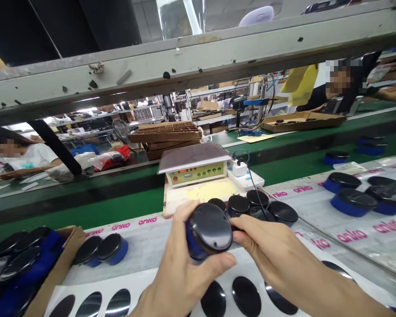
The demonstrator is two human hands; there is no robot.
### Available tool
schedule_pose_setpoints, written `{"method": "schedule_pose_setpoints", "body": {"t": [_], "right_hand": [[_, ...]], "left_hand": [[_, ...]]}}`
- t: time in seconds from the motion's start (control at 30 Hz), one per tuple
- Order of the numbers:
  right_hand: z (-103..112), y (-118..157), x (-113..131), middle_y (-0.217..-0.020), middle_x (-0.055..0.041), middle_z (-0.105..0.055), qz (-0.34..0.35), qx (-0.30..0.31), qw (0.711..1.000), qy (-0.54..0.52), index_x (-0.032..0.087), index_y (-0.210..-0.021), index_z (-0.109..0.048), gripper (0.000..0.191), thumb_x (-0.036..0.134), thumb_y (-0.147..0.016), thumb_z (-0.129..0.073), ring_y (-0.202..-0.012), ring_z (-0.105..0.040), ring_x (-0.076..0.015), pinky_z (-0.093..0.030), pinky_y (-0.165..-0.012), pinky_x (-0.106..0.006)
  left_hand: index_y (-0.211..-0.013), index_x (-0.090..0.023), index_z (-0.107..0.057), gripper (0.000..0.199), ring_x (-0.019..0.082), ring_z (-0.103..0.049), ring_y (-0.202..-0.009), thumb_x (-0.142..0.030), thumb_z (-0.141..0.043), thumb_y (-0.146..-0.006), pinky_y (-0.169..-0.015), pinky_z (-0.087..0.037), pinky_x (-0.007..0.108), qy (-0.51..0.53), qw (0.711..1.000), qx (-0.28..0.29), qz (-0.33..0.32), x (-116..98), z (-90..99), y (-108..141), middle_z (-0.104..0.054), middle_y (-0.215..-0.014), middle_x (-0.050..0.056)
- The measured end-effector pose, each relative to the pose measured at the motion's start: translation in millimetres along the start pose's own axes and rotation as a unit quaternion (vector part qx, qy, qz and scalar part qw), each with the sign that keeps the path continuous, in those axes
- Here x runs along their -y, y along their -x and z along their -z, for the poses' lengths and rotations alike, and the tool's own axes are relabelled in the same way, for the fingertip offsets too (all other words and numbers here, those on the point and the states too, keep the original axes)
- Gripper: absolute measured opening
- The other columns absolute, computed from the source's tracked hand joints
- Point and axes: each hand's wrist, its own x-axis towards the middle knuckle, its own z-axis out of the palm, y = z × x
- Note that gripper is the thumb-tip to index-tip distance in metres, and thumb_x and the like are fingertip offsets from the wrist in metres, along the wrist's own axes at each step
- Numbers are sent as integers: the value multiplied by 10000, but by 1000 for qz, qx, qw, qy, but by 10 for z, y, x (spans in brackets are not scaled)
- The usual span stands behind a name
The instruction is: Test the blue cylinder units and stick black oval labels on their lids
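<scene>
My left hand (188,259) is wrapped round a blue round case with a glossy black top (211,226), tilted toward me above the bench. At the case's right edge, the thumb and fingers of my right hand (264,242) are pinched together; anything between the fingertips is too small to make out. Below both hands lies a white sheet (165,281) bearing several black discs (247,296), partly covered by my forearms. Just behind the held case stands a group of similar black-topped cases (239,204).
At left, a cardboard box (57,273) holds several cases, with two more cases (112,248) beside it. A control box (198,169) stands ahead before a green conveyor (128,193). More cases (353,202) sit at right. A metal beam (218,57) crosses overhead. Two people work opposite.
</scene>
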Motion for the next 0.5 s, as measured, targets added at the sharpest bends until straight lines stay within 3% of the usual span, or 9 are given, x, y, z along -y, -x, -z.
{"method": "schedule_pose_setpoints", "body": {"t": [0.1,0.17,0.23,0.37,0.5], "right_hand": [[-100,67,-96,-738,36,-596,-48,70,993,-78,235,-908,-471,167,152,-965,-338,-572,-542,-110,-379,-516,-236],[-160,115,-123,-735,43,-583,-46,49,993,-97,242,-917,-461,160,153,-968,-339,-569,-533,-104,-385,-521,-233],[-201,153,-126,-756,36,-575,-25,1,995,-99,247,-981,-465,157,143,-963,-349,-589,-543,-104,-399,-533,-231],[-227,179,-100,-779,18,-578,18,-74,991,-109,251,-1132,-458,256,110,-943,-357,-652,-589,-118,-450,-565,-220],[-240,185,-72,-751,21,-592,37,-124,988,-81,278,-1150,-457,310,83,-923,-374,-645,-607,-134,-465,-554,-217]], "left_hand": [[-1312,-158,-434,609,242,-466,-1150,-441,-625,-809,-989,-443,369,-190,960,-40,-201,41,39,-29,-441,-1161,113],[-1278,-103,-467,511,229,-485,-1129,-299,-627,-835,-992,-457,362,-215,929,-45,-299,56,50,-52,-464,-1059,96],[-1234,-90,-492,488,226,-504,-1117,-265,-658,-811,-973,-489,356,-199,925,-59,-317,54,47,-69,-460,-1046,89],[-1124,-95,-528,470,215,-533,-1075,-380,-664,-775,-961,-515,365,-191,930,-112,-293,-2,33,-72,-468,-1078,98],[-1051,-138,-575,330,223,-528,-1104,-355,-640,-811,-956,-526,377,-231,919,-94,-306,-56,42,-35,-445,-1036,70]]}}
